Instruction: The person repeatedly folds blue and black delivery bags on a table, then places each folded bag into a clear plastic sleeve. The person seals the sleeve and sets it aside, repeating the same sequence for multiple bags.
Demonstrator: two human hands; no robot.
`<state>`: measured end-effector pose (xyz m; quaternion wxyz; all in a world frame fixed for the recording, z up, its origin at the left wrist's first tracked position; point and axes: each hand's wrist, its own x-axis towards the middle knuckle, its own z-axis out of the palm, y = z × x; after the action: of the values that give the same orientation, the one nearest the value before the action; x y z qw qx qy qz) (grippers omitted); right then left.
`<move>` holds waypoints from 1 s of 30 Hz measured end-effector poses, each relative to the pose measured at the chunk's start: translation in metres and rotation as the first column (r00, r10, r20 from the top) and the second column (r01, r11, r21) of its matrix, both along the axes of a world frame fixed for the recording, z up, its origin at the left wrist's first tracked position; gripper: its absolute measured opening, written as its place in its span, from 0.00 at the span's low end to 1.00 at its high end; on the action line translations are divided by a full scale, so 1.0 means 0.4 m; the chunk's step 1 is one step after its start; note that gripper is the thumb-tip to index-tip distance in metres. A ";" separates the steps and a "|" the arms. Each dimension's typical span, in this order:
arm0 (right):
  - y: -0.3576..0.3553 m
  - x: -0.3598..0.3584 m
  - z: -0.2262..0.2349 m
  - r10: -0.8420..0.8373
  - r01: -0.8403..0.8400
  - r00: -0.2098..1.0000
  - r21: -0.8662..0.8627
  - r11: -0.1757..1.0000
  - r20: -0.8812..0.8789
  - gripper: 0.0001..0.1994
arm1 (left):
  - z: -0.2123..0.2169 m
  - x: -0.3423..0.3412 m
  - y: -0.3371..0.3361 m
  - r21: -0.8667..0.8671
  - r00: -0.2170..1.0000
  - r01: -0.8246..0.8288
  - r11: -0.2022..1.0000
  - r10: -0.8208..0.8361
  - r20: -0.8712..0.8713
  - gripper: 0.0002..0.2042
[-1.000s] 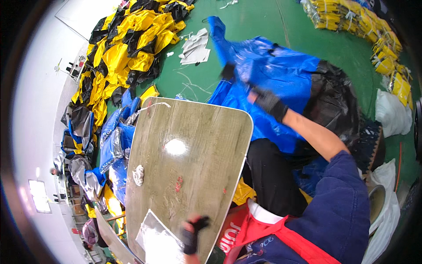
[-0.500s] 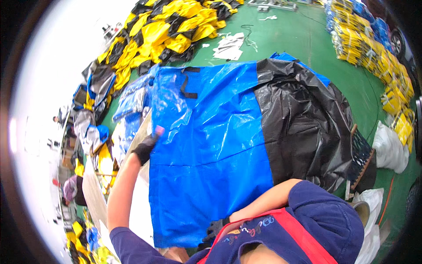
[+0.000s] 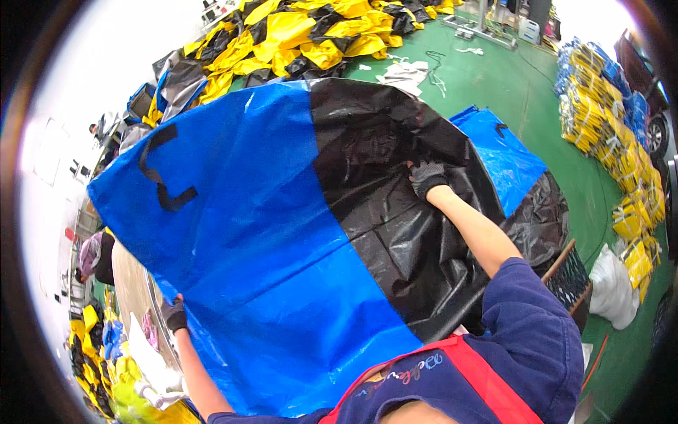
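A large, shiny blue-and-black tarpaulin [image 3: 254,233] spreads in front of me, blue on the left and black on the right, with a black strap on its blue part near the far left corner. My left hand [image 3: 174,313], in a dark glove with bare fingertips, pinches its left edge. Further out, my gloved right hand [image 3: 427,177] has its fingers curled into the wrinkled black part, gripping the material. Behind the right edge lies another blue-and-black tarpaulin piece [image 3: 501,152], partly covered.
Yellow and black tarpaulin pieces [image 3: 289,35] are heaped at the far left. Folded yellow bundles [image 3: 593,106] are stacked along the right. A white sack [image 3: 613,290] stands beside a wooden-edged dark rack [image 3: 568,275]. White sheets [image 3: 404,74] lie on the green floor [image 3: 487,78].
The tarpaulin has swung leftward and lifted over the table's left side. My right hand went from near my body out onto the black part; my left came nearer and took the edge.
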<state>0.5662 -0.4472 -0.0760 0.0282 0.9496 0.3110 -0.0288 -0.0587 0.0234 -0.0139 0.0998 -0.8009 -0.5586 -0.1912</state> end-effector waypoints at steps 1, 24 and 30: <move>0.085 -0.052 0.117 0.041 -0.059 0.979 -0.083 0.995 -0.201 0.27 | -0.040 -0.044 -0.017 -0.085 0.986 0.028 0.996 -0.014 0.164 0.20; -0.252 -0.187 0.137 0.924 -0.923 0.381 0.041 0.383 -0.038 0.19 | -0.195 0.784 -0.594 -0.240 0.450 0.872 0.427 -0.892 0.050 0.33; -0.320 -0.156 0.133 0.888 -0.894 0.427 0.072 0.443 -0.172 0.24 | -0.141 0.429 -0.363 -0.315 0.806 0.540 0.781 -0.587 -0.074 0.30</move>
<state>0.5038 -0.5751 -0.0229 0.0245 0.6347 0.7657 -0.1017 0.1129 -0.1219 -0.0704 -0.0291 -0.9503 -0.3033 -0.0636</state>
